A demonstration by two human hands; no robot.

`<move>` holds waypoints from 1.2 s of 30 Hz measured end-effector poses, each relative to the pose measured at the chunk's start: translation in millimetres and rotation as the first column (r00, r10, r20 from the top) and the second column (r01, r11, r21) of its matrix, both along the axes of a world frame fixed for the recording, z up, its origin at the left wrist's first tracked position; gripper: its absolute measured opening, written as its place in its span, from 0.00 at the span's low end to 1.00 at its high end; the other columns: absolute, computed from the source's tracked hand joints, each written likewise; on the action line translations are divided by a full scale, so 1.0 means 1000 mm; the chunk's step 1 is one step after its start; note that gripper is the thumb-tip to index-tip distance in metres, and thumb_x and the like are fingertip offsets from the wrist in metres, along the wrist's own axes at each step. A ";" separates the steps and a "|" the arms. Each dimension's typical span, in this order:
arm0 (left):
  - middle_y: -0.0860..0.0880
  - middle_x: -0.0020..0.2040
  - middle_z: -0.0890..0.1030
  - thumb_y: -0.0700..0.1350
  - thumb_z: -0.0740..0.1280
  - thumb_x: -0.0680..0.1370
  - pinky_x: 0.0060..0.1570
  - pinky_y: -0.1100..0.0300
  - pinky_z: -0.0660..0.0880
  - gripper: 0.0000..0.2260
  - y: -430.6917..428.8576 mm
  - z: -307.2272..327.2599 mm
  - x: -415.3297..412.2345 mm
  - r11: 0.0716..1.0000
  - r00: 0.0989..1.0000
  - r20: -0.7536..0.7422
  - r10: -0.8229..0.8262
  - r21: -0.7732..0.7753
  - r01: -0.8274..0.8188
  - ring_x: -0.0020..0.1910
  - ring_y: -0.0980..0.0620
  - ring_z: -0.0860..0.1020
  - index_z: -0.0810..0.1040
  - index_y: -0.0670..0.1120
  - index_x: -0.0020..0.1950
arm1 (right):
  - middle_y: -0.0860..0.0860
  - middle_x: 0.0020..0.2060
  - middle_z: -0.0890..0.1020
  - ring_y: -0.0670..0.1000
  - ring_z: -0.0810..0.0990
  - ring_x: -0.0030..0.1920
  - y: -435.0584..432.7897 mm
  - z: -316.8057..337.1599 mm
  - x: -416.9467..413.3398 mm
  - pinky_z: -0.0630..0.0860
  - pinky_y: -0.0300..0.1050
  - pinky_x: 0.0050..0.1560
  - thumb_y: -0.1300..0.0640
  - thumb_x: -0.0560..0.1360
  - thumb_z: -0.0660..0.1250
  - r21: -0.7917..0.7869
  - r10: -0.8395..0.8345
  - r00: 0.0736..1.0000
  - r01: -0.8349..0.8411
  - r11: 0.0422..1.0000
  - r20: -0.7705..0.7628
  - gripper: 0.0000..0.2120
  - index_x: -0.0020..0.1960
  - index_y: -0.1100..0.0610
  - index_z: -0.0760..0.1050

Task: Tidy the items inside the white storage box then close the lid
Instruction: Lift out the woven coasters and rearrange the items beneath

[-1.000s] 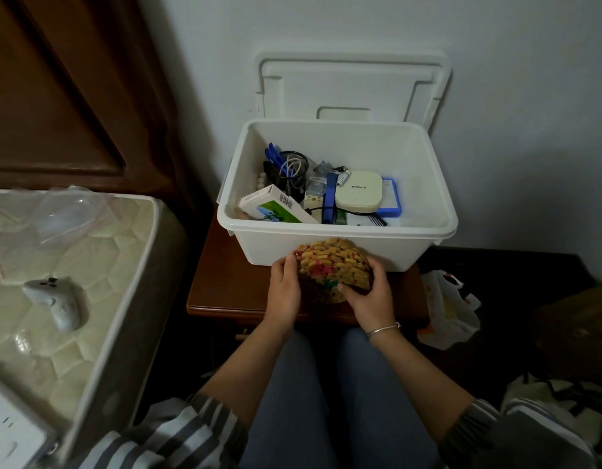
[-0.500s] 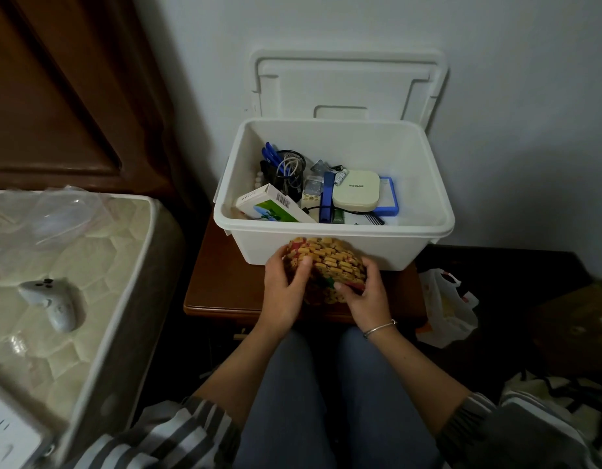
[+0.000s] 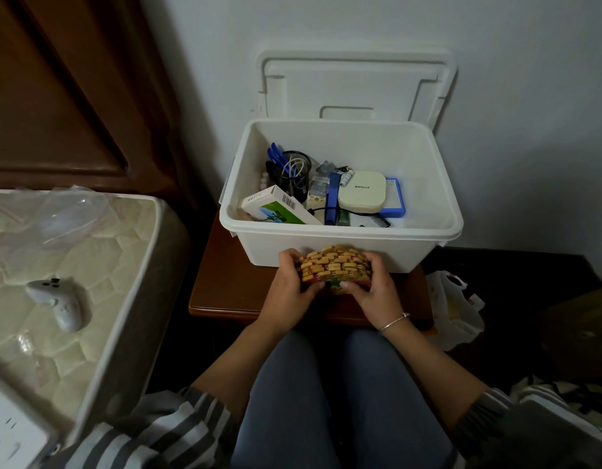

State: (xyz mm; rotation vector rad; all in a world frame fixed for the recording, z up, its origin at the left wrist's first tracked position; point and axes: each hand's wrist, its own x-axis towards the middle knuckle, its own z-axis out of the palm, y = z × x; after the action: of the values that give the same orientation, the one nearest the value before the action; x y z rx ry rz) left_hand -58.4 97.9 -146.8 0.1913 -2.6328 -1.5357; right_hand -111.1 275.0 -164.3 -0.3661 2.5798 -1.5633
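Note:
A white storage box (image 3: 340, 238) stands open on a small wooden table (image 3: 232, 286). Its lid (image 3: 353, 82) leans upright against the wall behind it. Inside lie a white-and-green carton (image 3: 276, 206), a black mesh pen cup (image 3: 294, 174) with blue pens, a blue stapler (image 3: 332, 201), a cream square case (image 3: 362, 191) and a black comb (image 3: 377, 219). In front of the box, my left hand (image 3: 291, 289) and my right hand (image 3: 374, 292) grip a yellow beaded pouch (image 3: 335, 265) from both sides, low against the box's front wall.
A mattress (image 3: 73, 265) sits at the left with a white game controller (image 3: 57, 301) and a clear plastic bag (image 3: 69, 214) on it. A plastic bag (image 3: 453, 309) lies on the dark floor at the right. My knees are under the table's near edge.
The beaded pouch has been turned and flattened between my hands. My left hand has shifted from its side to wrap further around its left edge.

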 end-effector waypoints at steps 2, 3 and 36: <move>0.49 0.61 0.73 0.41 0.72 0.74 0.57 0.64 0.73 0.24 0.005 0.001 -0.004 1.000 1.000 -0.018 -0.006 -0.003 0.006 0.61 0.54 0.73 0.60 0.51 0.61 | 0.57 0.64 0.72 0.54 0.71 0.64 -0.002 0.001 -0.001 0.70 0.46 0.63 0.62 0.68 0.74 0.013 -0.020 1.000 0.020 1.000 -0.009 0.32 0.68 0.60 0.63; 0.48 0.62 0.72 0.41 0.72 0.73 0.59 0.62 0.72 0.24 0.007 0.002 -0.006 1.000 1.000 -0.021 -0.007 -0.012 0.007 0.62 0.53 0.72 0.62 0.49 0.63 | 0.57 0.64 0.72 0.55 0.70 0.64 -0.003 0.001 -0.001 0.70 0.47 0.64 0.62 0.68 0.75 0.012 -0.038 0.999 0.038 0.999 -0.014 0.33 0.68 0.60 0.63; 0.49 0.62 0.72 0.42 0.77 0.67 0.62 0.49 0.74 0.34 0.012 0.002 -0.011 0.994 0.997 0.079 0.009 0.104 -0.017 0.63 0.52 0.72 0.62 0.51 0.66 | 0.51 0.53 0.78 0.51 0.78 0.53 -0.038 0.022 0.005 0.78 0.47 0.49 0.42 0.70 0.68 -0.267 -0.501 0.691 0.689 0.674 0.520 0.14 0.51 0.48 0.74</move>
State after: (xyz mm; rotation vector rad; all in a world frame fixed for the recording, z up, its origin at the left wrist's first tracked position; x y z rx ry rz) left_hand -69.4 110.2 -144.8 0.2808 -2.6048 -1.6973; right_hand -106.3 236.6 -142.2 0.8378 2.0706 -2.1457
